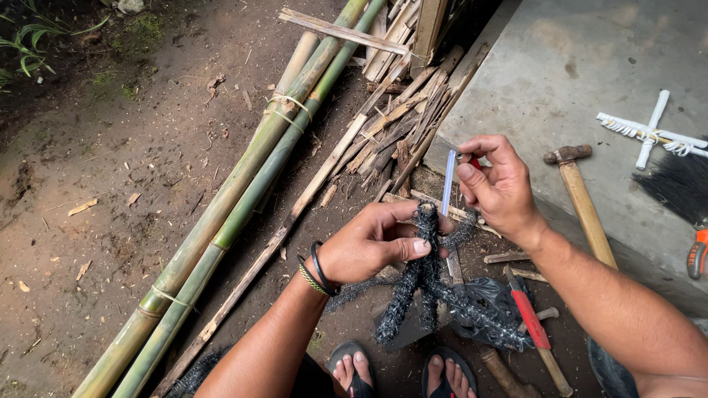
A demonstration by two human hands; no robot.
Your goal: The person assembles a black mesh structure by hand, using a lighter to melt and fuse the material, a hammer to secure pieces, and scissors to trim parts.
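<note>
A: Black netted cord bundle [424,284]: position and holder?

B: Centre of the scene, near the person, above the sandalled feet [398,372]. The left hand [372,243] is closed round its upper end, thumb pressed against the twisted top. The loose ends hang down and spread over a dark plastic sheet [490,291] on the ground.

A: Right hand?

B: The right hand [498,184] is just to the right and a little farther off, fingers pinched on a small red-handled tool [472,161]. A pale blue-white strip [448,183] runs from that pinch down to the top of the bundle.

A: Surrounding items?

B: Left: green bamboo poles [243,191], tied together, lying on bare earth. Far centre: a heap of split bamboo slats [402,110]. Right: a concrete slab [590,66] carrying a wooden-handled hammer [582,199], a white lashed cross [653,133] and an orange-handled tool [697,254] at the edge. Near right: a red-handled knife [529,313] on the ground.
</note>
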